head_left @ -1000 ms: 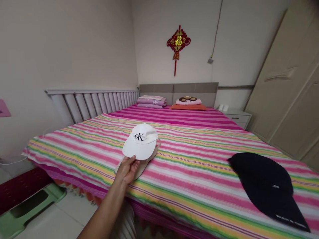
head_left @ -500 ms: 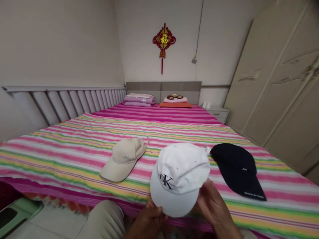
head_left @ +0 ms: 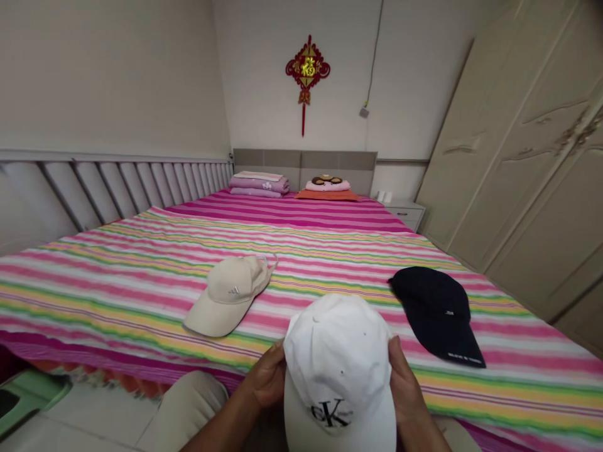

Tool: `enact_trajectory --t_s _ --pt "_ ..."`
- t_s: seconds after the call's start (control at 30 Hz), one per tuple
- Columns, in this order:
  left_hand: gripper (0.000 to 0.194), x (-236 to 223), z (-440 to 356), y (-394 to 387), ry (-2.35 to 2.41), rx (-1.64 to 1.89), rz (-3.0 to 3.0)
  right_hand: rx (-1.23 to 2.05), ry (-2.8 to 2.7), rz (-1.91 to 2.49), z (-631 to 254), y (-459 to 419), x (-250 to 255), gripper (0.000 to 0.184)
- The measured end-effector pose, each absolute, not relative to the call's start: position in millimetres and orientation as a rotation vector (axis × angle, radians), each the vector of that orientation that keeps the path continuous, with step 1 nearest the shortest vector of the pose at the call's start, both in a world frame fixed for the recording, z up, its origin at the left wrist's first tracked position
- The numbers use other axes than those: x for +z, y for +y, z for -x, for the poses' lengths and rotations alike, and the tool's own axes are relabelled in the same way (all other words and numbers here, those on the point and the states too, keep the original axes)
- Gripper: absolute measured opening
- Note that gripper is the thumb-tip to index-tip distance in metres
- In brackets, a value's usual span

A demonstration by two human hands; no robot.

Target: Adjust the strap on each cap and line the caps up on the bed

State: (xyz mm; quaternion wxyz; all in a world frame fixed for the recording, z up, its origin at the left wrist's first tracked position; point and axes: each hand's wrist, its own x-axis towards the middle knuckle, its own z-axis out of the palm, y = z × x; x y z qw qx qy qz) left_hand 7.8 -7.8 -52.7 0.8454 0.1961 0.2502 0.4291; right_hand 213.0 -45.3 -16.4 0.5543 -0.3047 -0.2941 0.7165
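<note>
Together, the left hand (head_left: 269, 378) and right hand (head_left: 406, 384) hold the white cap (head_left: 340, 351) by its sides, fingers bent, some hidden behind it. It is by the near edge of the striped bed (head_left: 127, 267).

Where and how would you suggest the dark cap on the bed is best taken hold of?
I'd pinch the brim of the dark cap from the near right, thumb on top and fingers beneath: it points that way and offers a thin, firm-looking edge. The right hand, holding the white cap, is the nearer one but would need freeing first.
</note>
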Motion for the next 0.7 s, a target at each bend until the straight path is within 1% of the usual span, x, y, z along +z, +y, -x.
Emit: enact_trajectory --t_s 0.07,0.13,0.2,0.3,0.33,0.47,0.6,0.7 --pt "0.029 -43 -11 -5 0.532 0.903 -0.42 1.608 -0.714 0.737 -214 -45 -17 0.062" --pt "0.025 -36 -12 -3 0.543 0.922 -0.424 1.591 -0.726 0.742 -217 -44 -17 0.06" --pt "0.023 -31 -9 0 0.556 0.946 -0.417 1.622 -0.717 0.727 -220 -45 -18 0.05" --pt "0.026 -25 -4 5 0.553 0.998 -0.423 1.626 -0.619 0.68 -227 -47 -24 0.024" --pt "0.026 -23 -3 7 0.542 1.024 -0.441 1.611 -0.582 0.669 -229 -47 -26 0.021" --pt "0.034 -13 -2 13 0.483 1.085 -0.524 1.55 -0.515 0.657 -237 -46 -28 0.025" --pt "0.031 -1 -7 16 0.402 1.028 -0.59 1.479 -0.559 0.653 -246 -41 -20 0.02" --pt "0.029 4 -10 17 0.296 0.961 -0.649 1.473 -0.631 0.649 -254 -40 -20 0.025"
